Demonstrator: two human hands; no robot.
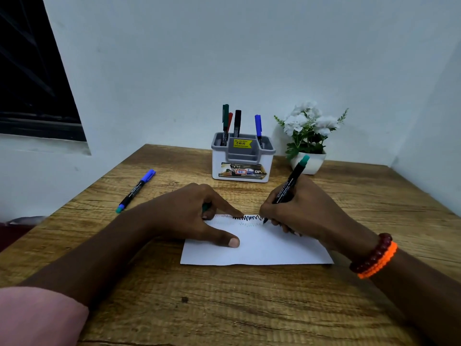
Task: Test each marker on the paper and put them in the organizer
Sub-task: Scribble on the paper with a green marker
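- Six markers in all: four standing upright in the organizer (242, 159) (green, red, black, blue caps), one blue-capped marker (136, 191) lying loose at 10 o'clock, one teal-ended marker (289, 188) in use.
- One sheet of paper (262, 248), one potted plant (309, 136) with white flowers at 1 o'clock, just beside the organizer.
- The wood-grain bench (149, 283) sits in a corner of pale walls; a dark window (32, 78) is at upper left.
- The right hand (306, 211) has its fingers clenched around the teal-ended marker, tip touching the paper at the end of a black zigzag.
- The left hand (199, 216) presses the paper flat, forefinger and thumb stretched out, the other fingers curled on a small green cap (205, 208).
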